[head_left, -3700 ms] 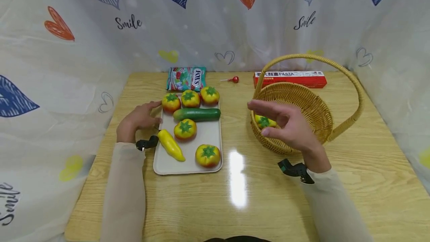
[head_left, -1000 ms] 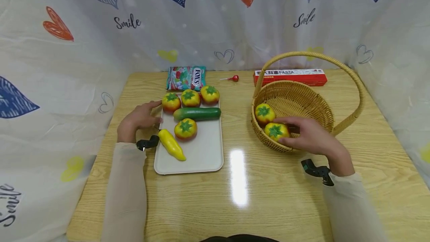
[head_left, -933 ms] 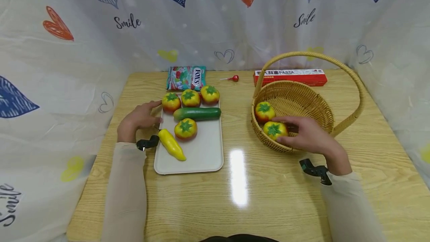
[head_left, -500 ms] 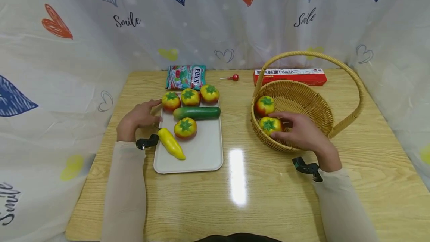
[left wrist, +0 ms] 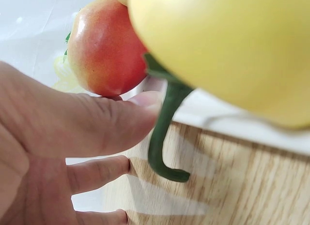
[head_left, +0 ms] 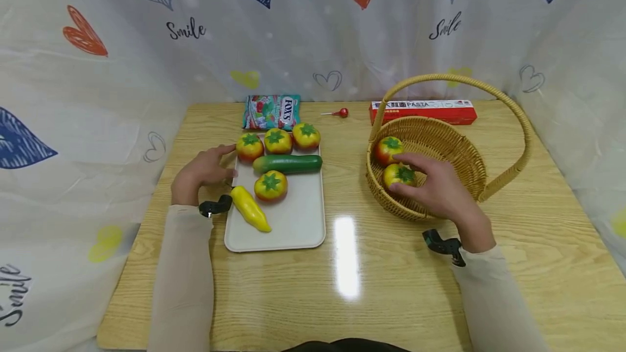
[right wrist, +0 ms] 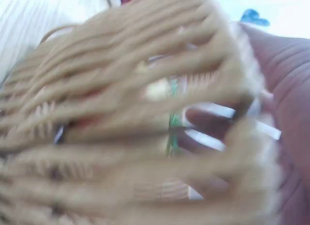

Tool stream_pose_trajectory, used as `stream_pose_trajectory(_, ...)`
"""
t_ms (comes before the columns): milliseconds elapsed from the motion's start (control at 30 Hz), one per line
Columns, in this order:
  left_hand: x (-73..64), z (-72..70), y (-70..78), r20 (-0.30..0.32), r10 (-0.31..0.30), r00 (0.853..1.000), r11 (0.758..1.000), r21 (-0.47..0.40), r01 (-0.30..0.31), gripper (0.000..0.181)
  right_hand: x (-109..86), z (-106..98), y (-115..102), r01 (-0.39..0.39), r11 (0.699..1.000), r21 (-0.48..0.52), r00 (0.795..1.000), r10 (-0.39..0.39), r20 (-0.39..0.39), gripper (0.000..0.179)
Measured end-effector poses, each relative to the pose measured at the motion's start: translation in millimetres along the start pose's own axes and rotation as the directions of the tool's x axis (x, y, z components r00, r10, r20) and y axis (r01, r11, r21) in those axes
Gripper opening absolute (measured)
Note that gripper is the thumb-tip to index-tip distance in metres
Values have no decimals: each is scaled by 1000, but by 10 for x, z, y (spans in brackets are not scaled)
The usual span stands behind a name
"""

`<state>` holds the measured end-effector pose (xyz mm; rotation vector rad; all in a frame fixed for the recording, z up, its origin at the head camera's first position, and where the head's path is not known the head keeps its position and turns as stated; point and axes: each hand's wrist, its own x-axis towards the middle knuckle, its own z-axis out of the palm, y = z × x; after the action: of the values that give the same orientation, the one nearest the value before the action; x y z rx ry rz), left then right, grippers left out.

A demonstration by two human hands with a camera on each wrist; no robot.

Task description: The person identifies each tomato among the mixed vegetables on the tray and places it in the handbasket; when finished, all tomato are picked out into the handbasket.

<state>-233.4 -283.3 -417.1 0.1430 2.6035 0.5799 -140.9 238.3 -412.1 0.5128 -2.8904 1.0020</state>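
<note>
My right hand (head_left: 437, 186) reaches into a round wicker basket (head_left: 469, 151), thumb and forefinger curled round a yellow-red tomato (head_left: 398, 175) with a green leaf top. A second tomato (head_left: 388, 150) lies against it by the basket's left wall. Through the blurred weave (right wrist: 121, 152) in the right wrist view, parts of the fingers show. Beside the left edge of a white tray (head_left: 293, 232), my left hand (head_left: 205, 170) rests with fingers extended near a tomato (left wrist: 104, 51). A yellow pepper (head_left: 250, 209) lies close by, its green stem (left wrist: 162, 133) near the thumb.
The tray also bears a cucumber (head_left: 288, 164) and several tomatoes, one of them (head_left: 271, 186) mid-tray. Behind stand a FOX'S candy bag (head_left: 271, 112), a red lollipop (head_left: 343, 113) and a red pasta box (head_left: 450, 117). The basket's tall handle (head_left: 518, 118) arches over its opening.
One tomato has left the tray's front right corner and lies in the basket. Over the last second, the right hand has shifted both basket tomatoes backward. The left hand has stayed put.
</note>
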Motion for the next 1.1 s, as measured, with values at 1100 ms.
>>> stream_pose_trajectory(1100, -24, 9, 24, 3, -8, 1000, 1000, -18, 8, 81, 1170, 1457, -1207, 204, 823, 530, 899, -371, 230, 64)
